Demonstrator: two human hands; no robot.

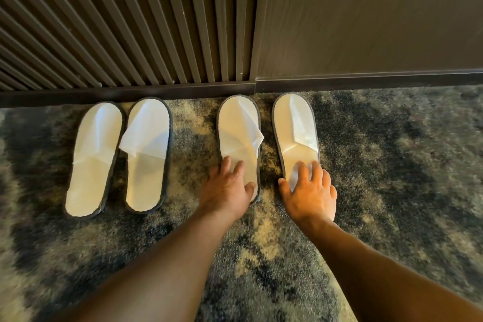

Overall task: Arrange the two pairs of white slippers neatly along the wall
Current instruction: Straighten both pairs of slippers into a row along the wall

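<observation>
Two pairs of flat white slippers with dark edging lie on the carpet, toes toward the wall. The left pair, one slipper [92,159] touching the other [147,154], lies untouched. In the right pair the slippers are apart. My left hand [227,188] rests flat on the heel of the inner slipper [239,136], fingers spread. My right hand [309,191] lies spread on the heel of the outer slipper [295,131], covering it. Neither hand is closed around anything.
A dark skirting board [156,93] runs along the base of the wall, with ribbed slats [125,21] on the left and a plain panel [366,15] on the right. Mottled blue-grey carpet [392,165] covers the floor.
</observation>
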